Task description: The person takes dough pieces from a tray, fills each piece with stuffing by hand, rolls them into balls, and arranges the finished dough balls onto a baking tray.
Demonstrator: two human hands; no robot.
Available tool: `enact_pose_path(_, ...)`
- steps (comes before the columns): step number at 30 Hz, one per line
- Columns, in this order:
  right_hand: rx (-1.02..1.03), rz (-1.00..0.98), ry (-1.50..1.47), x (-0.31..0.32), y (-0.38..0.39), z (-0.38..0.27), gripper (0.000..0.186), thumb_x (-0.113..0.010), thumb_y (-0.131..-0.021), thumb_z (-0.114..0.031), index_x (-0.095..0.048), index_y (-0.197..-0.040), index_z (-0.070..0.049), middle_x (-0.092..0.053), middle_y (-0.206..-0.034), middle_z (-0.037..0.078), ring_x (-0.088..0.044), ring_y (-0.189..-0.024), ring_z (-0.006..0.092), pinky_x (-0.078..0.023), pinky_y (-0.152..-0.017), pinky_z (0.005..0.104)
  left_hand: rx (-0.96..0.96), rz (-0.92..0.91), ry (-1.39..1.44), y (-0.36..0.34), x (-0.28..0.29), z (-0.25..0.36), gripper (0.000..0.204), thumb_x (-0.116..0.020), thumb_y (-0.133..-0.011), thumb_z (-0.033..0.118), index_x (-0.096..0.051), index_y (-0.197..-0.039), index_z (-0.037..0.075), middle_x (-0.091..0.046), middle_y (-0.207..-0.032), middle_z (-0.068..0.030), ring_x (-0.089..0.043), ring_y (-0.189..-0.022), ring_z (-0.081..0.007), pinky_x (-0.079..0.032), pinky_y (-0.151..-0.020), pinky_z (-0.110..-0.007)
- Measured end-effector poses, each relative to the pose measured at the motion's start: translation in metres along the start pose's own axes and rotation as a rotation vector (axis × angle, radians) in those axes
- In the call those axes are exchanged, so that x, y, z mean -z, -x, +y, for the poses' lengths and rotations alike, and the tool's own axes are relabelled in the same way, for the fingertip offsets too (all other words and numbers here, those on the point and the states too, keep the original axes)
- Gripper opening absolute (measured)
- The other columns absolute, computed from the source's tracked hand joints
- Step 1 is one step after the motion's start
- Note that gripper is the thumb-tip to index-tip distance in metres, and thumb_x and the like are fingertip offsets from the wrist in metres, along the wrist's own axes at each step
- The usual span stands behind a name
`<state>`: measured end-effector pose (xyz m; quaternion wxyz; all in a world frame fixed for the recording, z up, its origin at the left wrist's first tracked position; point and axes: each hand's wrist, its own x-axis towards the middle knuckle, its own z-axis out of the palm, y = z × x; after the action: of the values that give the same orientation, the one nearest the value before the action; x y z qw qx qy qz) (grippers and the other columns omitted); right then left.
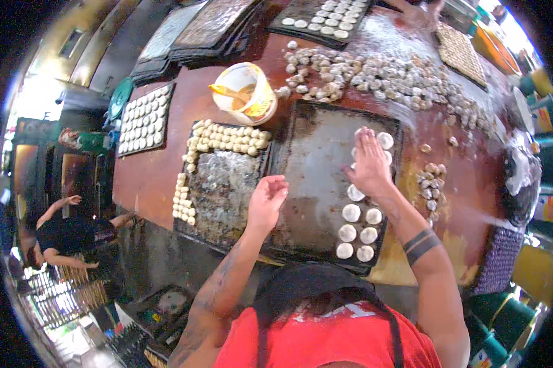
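Note:
My right hand (371,164) lies flat with its fingers stretched out, over pale dough discs (351,213) on a dark baking tray (310,184). The discs run down the tray's right side, and my palm hides some of them. Above the tray's left edge is my left hand (268,203), its fingers curled in; what it holds, if anything, is hidden. Left of it, a second worn tray (221,184) carries small dough balls (235,138) along its far and left edges. Beyond the trays stands a white bucket (266,95) with an orange scoop (228,92) in brownish filling.
Flour-dusted lumps (405,80) spread across the far table, with a smaller pile (431,184) at right. A tray of discs (144,119) lies left, near stacked trays (212,27). Another person's hand (432,13) is at the far edge; a person (80,236) stands left. A purple crate (499,260) is right.

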<state>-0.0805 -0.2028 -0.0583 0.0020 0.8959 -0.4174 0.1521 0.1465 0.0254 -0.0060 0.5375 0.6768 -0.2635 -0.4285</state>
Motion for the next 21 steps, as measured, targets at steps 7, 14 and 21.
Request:
enact_pose_path(7, -0.382, 0.086, -0.114, 0.015, -0.012, 0.15, 0.03, -0.062, -0.092, -0.016, -0.07, -0.118, -0.004, -0.071, -0.117, 0.021, -0.065, -0.112, 0.0401, -0.051, -0.102, 0.0446, -0.21, 0.318, -0.895, -0.088, 0.139, -0.029, 0.016, -0.071, -0.09, 0.014, -0.072, -0.102, 0.004, -0.075, -0.09, -0.0132, -0.072, -0.088, -0.03, -0.057, -0.077, -0.039)
enact_pose_path(14, -0.646, 0.072, -0.626, 0.012, 0.085, 0.193, 0.028, -0.065, -0.088, -0.005, -0.072, -0.115, -0.003, -0.072, -0.111, 0.016, -0.068, -0.107, 0.0299, -0.053, -0.096, 0.0377, -0.041, 0.909, -1.593, -0.123, 0.259, -0.065, 0.033, -0.071, -0.086, 0.02, -0.067, -0.116, 0.007, -0.074, -0.106, -0.0151, -0.064, -0.111, -0.0386, -0.051, -0.095, -0.052)
enact_pose_path(21, -0.303, 0.026, -0.194, 0.007, 0.098, 0.162, 0.047, -0.061, -0.082, 0.004, -0.067, -0.128, -0.003, -0.069, -0.121, 0.016, -0.064, -0.11, 0.0332, -0.054, -0.096, 0.0401, -0.029, 0.466, -0.078, -0.094, 0.16, -0.041, 0.031, -0.073, -0.084, -0.003, -0.071, -0.115, -0.001, -0.07, -0.098, -0.0036, -0.063, -0.086, -0.0113, -0.051, -0.079, -0.026)
